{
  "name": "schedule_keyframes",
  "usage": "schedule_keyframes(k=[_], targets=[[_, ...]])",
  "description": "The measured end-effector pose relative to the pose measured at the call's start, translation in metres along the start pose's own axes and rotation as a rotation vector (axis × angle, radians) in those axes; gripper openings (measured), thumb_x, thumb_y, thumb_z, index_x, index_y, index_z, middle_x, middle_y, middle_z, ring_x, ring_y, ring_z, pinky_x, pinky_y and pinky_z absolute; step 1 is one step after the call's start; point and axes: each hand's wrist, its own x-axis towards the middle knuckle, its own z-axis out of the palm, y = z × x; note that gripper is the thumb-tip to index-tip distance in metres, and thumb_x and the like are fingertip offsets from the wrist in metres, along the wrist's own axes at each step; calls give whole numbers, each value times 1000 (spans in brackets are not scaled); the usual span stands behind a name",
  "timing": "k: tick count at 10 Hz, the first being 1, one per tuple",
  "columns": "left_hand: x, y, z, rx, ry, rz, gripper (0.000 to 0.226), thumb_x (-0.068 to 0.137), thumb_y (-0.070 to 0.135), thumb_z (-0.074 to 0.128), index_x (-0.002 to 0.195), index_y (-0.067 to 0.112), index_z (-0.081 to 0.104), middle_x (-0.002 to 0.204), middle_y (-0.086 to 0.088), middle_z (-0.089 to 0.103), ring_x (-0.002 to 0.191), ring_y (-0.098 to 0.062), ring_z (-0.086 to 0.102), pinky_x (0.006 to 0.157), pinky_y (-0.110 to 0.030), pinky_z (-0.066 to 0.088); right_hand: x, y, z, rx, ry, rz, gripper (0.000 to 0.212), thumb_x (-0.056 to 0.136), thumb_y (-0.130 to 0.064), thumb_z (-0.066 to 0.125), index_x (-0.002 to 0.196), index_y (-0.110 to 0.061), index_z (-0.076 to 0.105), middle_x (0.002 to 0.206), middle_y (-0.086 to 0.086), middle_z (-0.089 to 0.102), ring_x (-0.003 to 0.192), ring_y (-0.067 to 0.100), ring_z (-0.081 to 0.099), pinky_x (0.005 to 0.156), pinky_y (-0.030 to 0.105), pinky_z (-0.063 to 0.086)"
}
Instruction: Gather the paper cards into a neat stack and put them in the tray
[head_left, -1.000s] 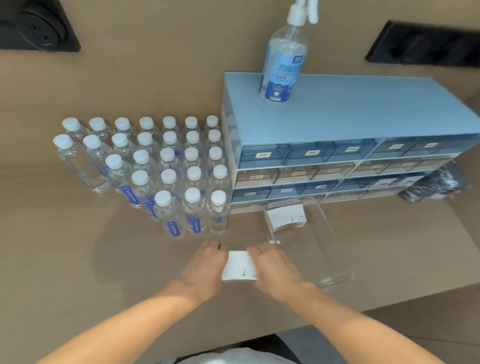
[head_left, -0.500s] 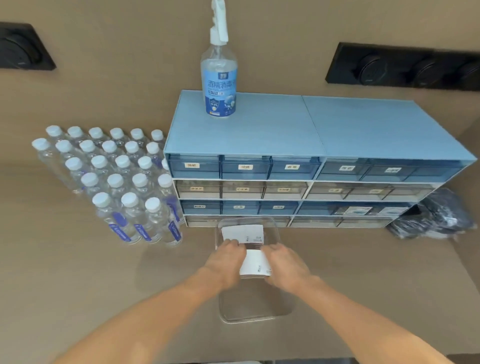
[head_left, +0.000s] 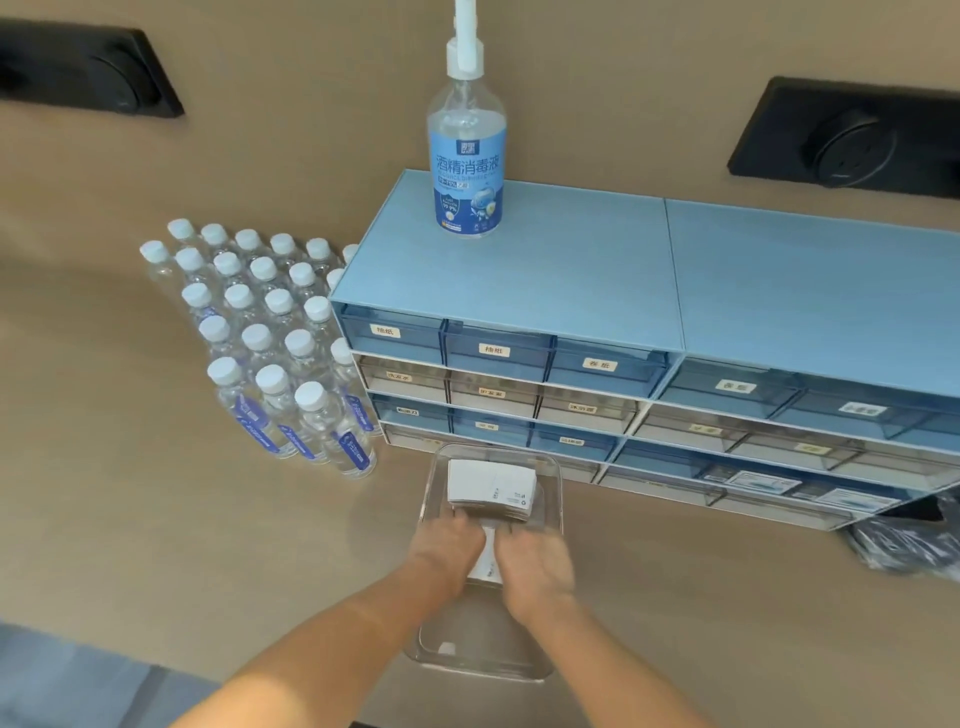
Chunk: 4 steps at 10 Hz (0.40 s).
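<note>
A clear plastic tray lies on the tan desk in front of the drawer unit. A stack of white paper cards rests in its far end. My left hand and my right hand are inside the tray's middle, pressed together around a second small stack of white cards. Only a narrow strip of that stack shows between my hands. It sits just in front of the first stack, low in the tray.
A blue drawer unit stands right behind the tray, with a spray bottle on top. Several small water bottles stand to the left. A black bag lies at the right. The desk's front edge is near my forearms.
My hands carried the small card stack from the desk left of the tray over and down into the tray's middle, close to the first stack. The view shifted as my head moved.
</note>
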Motion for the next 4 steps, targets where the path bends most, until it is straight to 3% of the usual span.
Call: schedule_keyframes(k=[2, 3, 4], targets=[[2, -1, -1, -13, -14, 22, 56, 82, -3, 64, 134, -3, 42, 135, -21, 44, 128, -36, 44, 103, -44, 44, 4, 3, 8, 20, 36, -42, 38, 79, -2, 59, 117, -8, 56, 116, 16, 67, 109, 31, 62, 97, 38, 42], [-4, -2, -8, 25, 0, 61, 61, 78, 10, 74, 129, -4, 44, 129, -20, 47, 123, -35, 42, 104, -44, 43, 0, 2, 0, 39, 21, -53, 49, 75, -14, 73, 120, -8, 54, 118, 12, 66, 114, 29, 59, 99, 36, 39], [-15, -7, -15, 54, 51, 98, 77, 69, 33, 83, 126, -2, 46, 122, -16, 49, 117, -31, 45, 102, -40, 43, -5, 4, -17, 133, -37, -24, 68, 63, -36, 86, 116, -9, 54, 116, 10, 65, 112, 28, 59, 92, 37, 46]])
